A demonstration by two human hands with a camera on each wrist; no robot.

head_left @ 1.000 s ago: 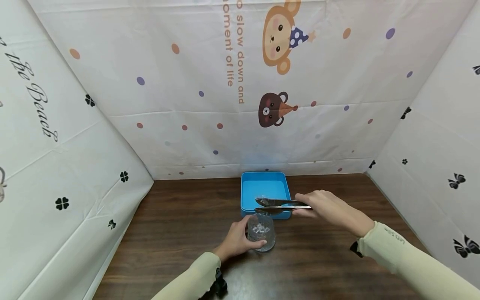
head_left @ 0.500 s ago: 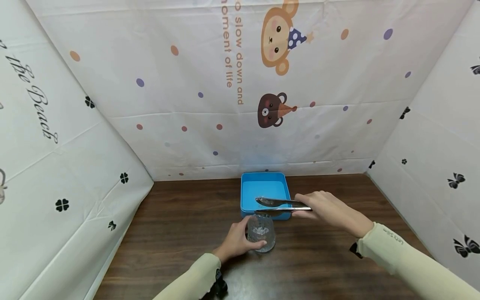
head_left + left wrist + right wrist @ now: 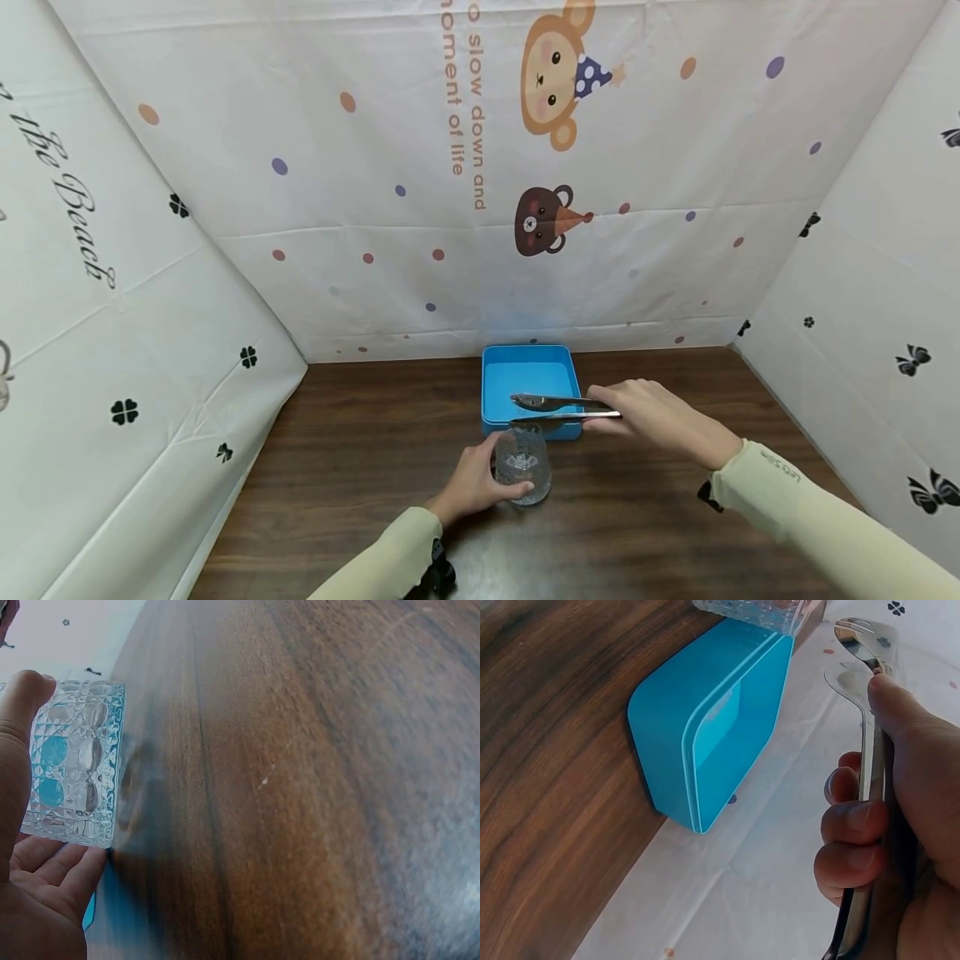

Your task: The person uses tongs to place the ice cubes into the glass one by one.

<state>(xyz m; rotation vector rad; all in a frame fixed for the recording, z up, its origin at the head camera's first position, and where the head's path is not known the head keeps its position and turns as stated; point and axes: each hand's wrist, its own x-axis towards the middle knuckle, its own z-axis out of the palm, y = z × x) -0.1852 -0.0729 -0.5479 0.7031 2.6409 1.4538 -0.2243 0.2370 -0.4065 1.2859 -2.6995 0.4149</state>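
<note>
My left hand (image 3: 472, 479) grips a clear cut-glass tumbler (image 3: 528, 471), thumb at the near side and fingers round the far side. In the left wrist view the tumbler (image 3: 79, 761) stands on the wood with its patterned wall facing me. Something clear and shiny shows inside it, too indistinct to name. My right hand (image 3: 637, 417) holds metal serving tongs (image 3: 555, 404), their two ends apart and above the tumbler's far rim. One end of the tongs (image 3: 853, 637) is slotted like a fork in the right wrist view; the other is rounded.
A blue rectangular box (image 3: 525, 371), without a lid, stands just behind the tumbler near the back wall. Whitish clear bits show inside it. A dark wooden table (image 3: 375, 425) lies beneath, with printed white cloth (image 3: 375, 200) at the back and both sides.
Both hands and the tongs stay almost where they were. The bright clear bits in the tumbler look smaller and lower than a second ago.
</note>
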